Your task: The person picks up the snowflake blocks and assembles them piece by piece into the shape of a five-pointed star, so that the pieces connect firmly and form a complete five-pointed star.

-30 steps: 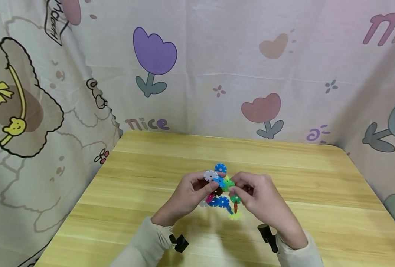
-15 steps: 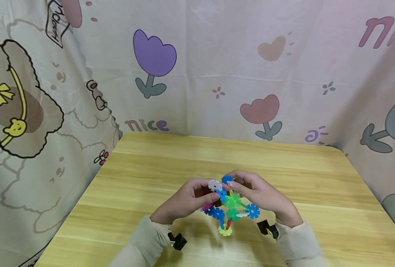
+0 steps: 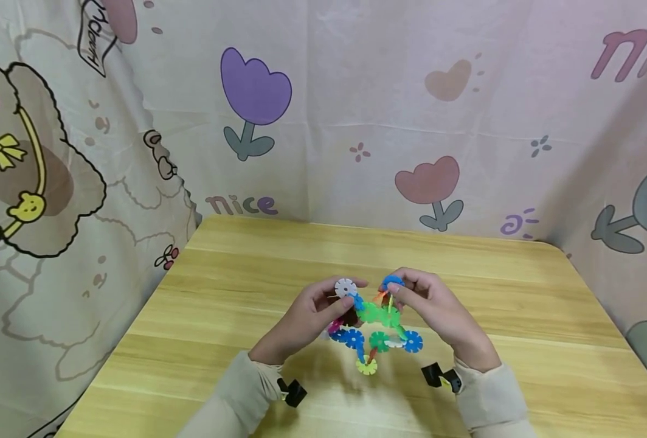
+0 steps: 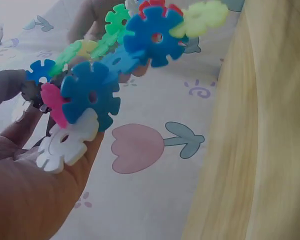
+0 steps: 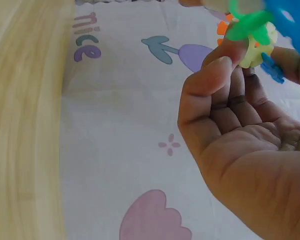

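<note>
Both hands hold up a chain of interlocking snowflake discs, its notched plastic pieces joined at angles. With thumb and fingers the left hand (image 3: 301, 316) grips its left side, near a white disc (image 3: 345, 287) and a brown one. The right hand (image 3: 438, 313) pinches a blue disc (image 3: 393, 281) at the upper right, beside orange and yellow pieces. Green discs (image 3: 370, 312) span the middle. Below hang a yellow disc (image 3: 366, 365) and another blue disc (image 3: 413, 341). In the left wrist view a dark blue disc (image 4: 90, 95) and a pink disc (image 4: 54, 103) show close up.
The wooden table (image 3: 236, 261) lies under the hands. A patterned cloth (image 3: 334, 73) hangs behind it and along the left side. Black wrist mounts (image 3: 295, 393) sit at both cuffs.
The right hand has left the green discs and taken the blue disc at the top, then drawn it slightly up and right. The chain has turned and spread, showing its lower discs.
</note>
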Demonstrator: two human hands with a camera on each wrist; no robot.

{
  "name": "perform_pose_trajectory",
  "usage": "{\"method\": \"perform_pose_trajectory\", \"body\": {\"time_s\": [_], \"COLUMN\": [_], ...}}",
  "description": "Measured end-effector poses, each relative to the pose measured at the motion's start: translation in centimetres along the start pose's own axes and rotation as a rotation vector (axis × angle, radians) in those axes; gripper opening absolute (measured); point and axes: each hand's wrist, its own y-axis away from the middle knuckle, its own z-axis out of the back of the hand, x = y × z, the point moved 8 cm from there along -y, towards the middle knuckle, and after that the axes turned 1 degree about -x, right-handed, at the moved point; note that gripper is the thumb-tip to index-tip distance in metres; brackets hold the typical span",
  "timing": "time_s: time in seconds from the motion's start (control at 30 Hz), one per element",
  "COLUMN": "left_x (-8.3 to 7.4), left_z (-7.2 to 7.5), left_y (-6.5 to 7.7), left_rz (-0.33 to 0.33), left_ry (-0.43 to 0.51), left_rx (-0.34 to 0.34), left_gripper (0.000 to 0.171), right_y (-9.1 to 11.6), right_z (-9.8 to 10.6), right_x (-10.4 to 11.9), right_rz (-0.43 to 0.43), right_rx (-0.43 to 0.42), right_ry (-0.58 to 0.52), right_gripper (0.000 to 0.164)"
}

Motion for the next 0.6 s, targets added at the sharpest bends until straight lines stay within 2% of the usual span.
{"method": "perform_pose_trajectory", "body": {"time_s": [0.17,0.4,0.6], "left_x": [0.1,-0.4,-1.0], "left_z": [0.1,0.7,0.6], "left_y": [0.1,0.3,0.5], "left_rz": [-0.050,-0.069,-0.093], "left_ry": [-0.022,-0.170,-0.233], "left_rx": [-0.020,-0.185,-0.233], "left_gripper": [0.035,0.024,0.025], "right_y": [0.3,0.3,0.3], "right_z": [-0.2,-0.8,-1.0], "right_x": [0.5,1.8,2.4], "right_rz": [0.011,0.112,0.160], "right_rx": [0.007,-0.002,-0.008], "right_ry": [-0.042,0.006,0.014], "right_gripper": [0.012,0.016,0.018]}}
